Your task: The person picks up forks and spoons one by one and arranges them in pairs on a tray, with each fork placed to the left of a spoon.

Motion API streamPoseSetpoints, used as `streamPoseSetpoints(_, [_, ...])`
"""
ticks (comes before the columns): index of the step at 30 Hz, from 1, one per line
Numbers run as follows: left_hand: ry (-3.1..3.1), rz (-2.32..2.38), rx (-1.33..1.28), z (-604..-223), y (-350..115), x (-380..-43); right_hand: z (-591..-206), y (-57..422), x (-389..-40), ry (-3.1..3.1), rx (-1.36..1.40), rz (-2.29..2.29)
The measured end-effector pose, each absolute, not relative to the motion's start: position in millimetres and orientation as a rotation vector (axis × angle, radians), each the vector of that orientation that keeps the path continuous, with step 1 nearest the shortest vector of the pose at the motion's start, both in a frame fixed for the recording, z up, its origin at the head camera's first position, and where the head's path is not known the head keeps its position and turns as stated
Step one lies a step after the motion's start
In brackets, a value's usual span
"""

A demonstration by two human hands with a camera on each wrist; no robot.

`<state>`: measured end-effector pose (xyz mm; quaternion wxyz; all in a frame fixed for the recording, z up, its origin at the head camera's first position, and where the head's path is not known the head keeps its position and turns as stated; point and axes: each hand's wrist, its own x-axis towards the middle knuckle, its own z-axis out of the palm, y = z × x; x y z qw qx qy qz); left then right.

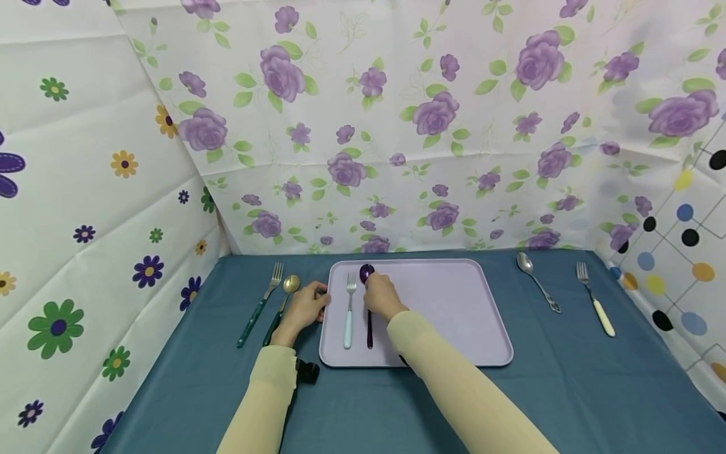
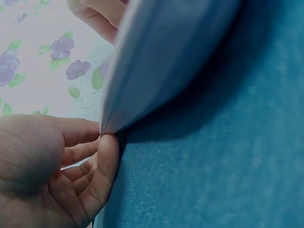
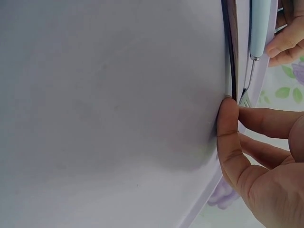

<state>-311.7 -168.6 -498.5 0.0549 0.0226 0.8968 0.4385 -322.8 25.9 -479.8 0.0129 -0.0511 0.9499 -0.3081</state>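
Observation:
A pale lilac tray (image 1: pixel 442 309) lies on the table, and my left hand (image 1: pixel 305 307) pinches its left rim between thumb and fingers. In the left wrist view the tray's outer wall (image 2: pixel 156 61) meets those fingertips. My right hand (image 1: pixel 386 296) pinches a dark purple spoon (image 1: pixel 370 331) just below its bowl, over the tray's left part. The spoon's bowl points to the back and its handle to the front. To its left, a fork (image 1: pixel 348 325) with a light blue handle lies on the tray, roughly parallel, tines to the back.
Left of the tray lie a fork (image 1: pixel 252 322) with a green handle and a gold spoon (image 1: pixel 291 284), partly behind my left hand. On the right are a silver spoon (image 1: pixel 535 281) and a fork (image 1: pixel 602 315) with a cream handle. Patterned cloth (image 1: pixel 397 126) hangs behind the table.

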Motion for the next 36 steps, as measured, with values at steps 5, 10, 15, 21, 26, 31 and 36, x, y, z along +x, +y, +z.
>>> streamPoseSetpoints(5, [2.724, 1.328, 0.075, -498.6, -168.0, -311.9, -478.7, 26.6, -322.5, 2.948, -0.161, -0.958])
streamPoseSetpoints(10, [2.723, 1.330, 0.073, -498.7, -167.4, -312.0, -478.4, 27.3, -322.4, 2.937, -0.154, -0.964])
streamPoseSetpoints(15, [2.721, 1.329, 0.070, -499.7, -167.0, -311.8, -478.0, 28.1, -321.4, 2.945, -0.160, -0.962])
streamPoseSetpoints(21, [2.721, 1.339, 0.074, -499.9, -166.7, -311.5, -476.6, 28.8, -320.6, 2.950, -0.171, -0.967])
streamPoseSetpoints(26, [2.721, 1.347, 0.078, -499.1, -166.5, -311.7, -477.1, 29.0, -320.8, 2.956, -0.175, -0.974])
streamPoseSetpoints(31, [2.719, 1.346, 0.078, -499.3, -167.4, -311.7, -478.5, 28.4, -321.0, 2.943, -0.163, -1.001])
streamPoseSetpoints(36, [2.721, 1.349, 0.085, -500.3, -168.8, -311.6, -478.1, 29.4, -320.8, 2.908, -0.163, -1.043])
